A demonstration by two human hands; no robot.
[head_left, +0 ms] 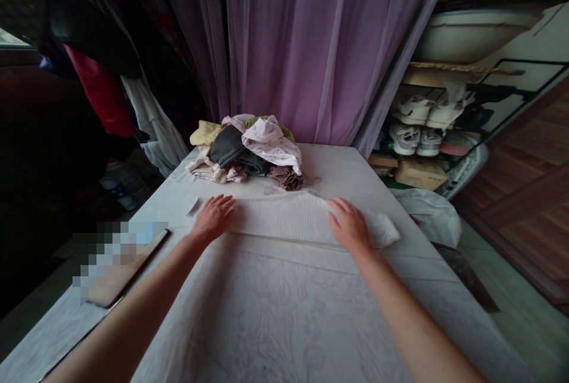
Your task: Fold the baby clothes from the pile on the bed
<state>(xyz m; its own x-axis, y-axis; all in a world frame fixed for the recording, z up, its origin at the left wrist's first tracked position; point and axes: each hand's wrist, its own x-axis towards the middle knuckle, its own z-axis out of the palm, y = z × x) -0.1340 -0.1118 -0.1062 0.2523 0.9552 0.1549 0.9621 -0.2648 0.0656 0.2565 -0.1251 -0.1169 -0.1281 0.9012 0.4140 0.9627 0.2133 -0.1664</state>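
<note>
A white ribbed garment (282, 217) lies as a long, flattened strip across the table (302, 312), which has a pale floral cover. My left hand (215, 216) rests on its left end, fingers laid out flat and palm down. Toward the right end, my right hand (349, 223) presses on the cloth the same way, fingers extended. One end, perhaps a sleeve, sticks out past my right hand and another bit shows left of my left hand. Just beyond the garment sits a heap of crumpled clothes (227, 147) in pink, dark grey, yellow and brown.
A phone or tablet (122, 279), partly pixelated, lies at the table's left edge. Purple curtains (293, 45) hang behind. On the right stand a rack with shoes (405, 139), a cardboard box (420, 174) and a white plastic bag (433, 214). Clothes (98, 86) hang at left.
</note>
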